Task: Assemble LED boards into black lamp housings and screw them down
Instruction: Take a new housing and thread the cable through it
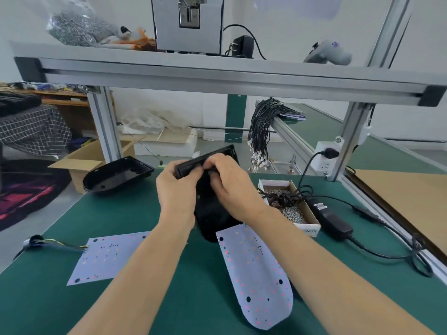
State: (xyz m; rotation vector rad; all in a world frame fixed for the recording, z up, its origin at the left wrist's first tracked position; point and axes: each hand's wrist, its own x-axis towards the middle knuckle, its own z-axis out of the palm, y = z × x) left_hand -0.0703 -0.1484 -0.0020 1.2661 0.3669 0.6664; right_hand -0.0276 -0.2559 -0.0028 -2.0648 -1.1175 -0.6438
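A green bench mat (125,213) fills the foreground under an aluminium-profile frame (217,76), with a white wall and a cluttered floor beyond. Centre stage, both hands are on a black plastic lamp housing (212,213), tilted up with its rounded end down near the mat and its squared end raised. The left hand (177,189) wraps round the housing's upper left edge, fingers curled behind it. The right hand (232,187) comes over the top, fingertips curled and pinching at the upper rim; what exactly sits under those fingertips, I cannot tell.

Just below the housing lies a long white LED board with a rounded end (256,279), dotted with small coloured marks, flat on the mat and partly under the right forearm. To the left, a second, rectangular white LED board (106,257) lies flat, with coloured wires (60,245) running off its left edge.

Over to the right, a small open cardboard box (307,209) holds a heap of small silver screws (294,213), with a coil of black cable (283,197) draped across it. Beside it, a black power adapter (331,218) rests on the mat. At the far left edge of the bench sits another black lamp housing (116,175), open side up, nothing visible inside it. Up on the shelf, a clear plastic bag (75,25) is packed with more small metal parts.
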